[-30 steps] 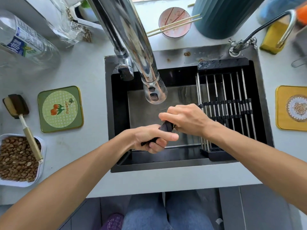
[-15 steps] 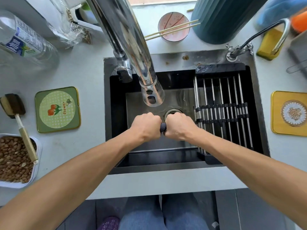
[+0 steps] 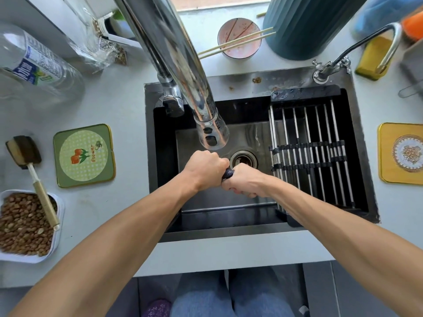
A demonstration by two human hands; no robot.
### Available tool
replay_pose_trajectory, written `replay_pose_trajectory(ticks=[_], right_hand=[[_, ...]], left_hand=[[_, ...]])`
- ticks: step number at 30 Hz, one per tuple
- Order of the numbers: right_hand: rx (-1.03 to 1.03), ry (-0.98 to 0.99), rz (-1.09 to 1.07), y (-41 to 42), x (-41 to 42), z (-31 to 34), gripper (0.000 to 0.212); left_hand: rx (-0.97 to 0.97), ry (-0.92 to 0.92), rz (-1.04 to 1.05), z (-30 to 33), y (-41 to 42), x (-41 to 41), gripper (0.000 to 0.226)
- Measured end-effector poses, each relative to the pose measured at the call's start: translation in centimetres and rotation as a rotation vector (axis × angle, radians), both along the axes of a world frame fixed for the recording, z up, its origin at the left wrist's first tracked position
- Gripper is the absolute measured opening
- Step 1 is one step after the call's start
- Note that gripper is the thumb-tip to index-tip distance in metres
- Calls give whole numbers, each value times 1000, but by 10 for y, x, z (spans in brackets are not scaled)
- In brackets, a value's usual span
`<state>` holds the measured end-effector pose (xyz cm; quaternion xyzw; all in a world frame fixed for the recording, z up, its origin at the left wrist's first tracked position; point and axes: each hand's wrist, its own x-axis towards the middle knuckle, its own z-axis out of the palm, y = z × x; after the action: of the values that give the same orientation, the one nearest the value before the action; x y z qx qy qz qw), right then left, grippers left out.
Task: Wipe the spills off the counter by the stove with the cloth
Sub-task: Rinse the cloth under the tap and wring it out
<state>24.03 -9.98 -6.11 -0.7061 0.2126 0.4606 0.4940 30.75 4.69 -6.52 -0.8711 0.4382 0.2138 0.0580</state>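
Over the sink [image 3: 357,143], head view: your left hand [image 3: 203,169] and right hand [image 3: 243,181] were both fisted round one dark cloth [image 3: 228,173], knuckle to knuckle just below the tap spout [image 3: 211,131] and beside the drain [image 3: 243,159]. Of the cloth only a small dark, speckled, tightly bunched nub showed between the fists; the rest was hidden inside them.

Writing: one green coaster [image 3: 84,155] on the counter to your left, printed "Flower" beside orange blooms. One clear bottle [image 3: 34,67] lying on its side, blue and green label, its words too blurred to read. One yellow coaster [image 3: 401,153] to your right, patterned, no words legible.

Counted: one tray of brown pellets [image 3: 25,225] with one brush [image 3: 32,172] resting across it; one pink bowl [image 3: 239,37] carrying two chopsticks [image 3: 235,42]; one slatted rack [image 3: 306,154] across the sink's right half; one small side tap [image 3: 357,49]; one yellow sponge [image 3: 373,58]; one ribbed teal container [image 3: 313,24].
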Motion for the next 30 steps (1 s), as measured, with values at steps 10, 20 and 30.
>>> replay_pose_trajectory(ticks=[10,20,30], right_hand=[[-109,-77,55,1,-6,-2,22],[-330,-161,-327,-3,-41,6,70],[283,-175,-914,23,-83,58,25]], left_hand=[[61,25,61,0,-1,-8,22],[-140,611,698,8,14,-44,36],[-587,592,968,55,10,-114,29]])
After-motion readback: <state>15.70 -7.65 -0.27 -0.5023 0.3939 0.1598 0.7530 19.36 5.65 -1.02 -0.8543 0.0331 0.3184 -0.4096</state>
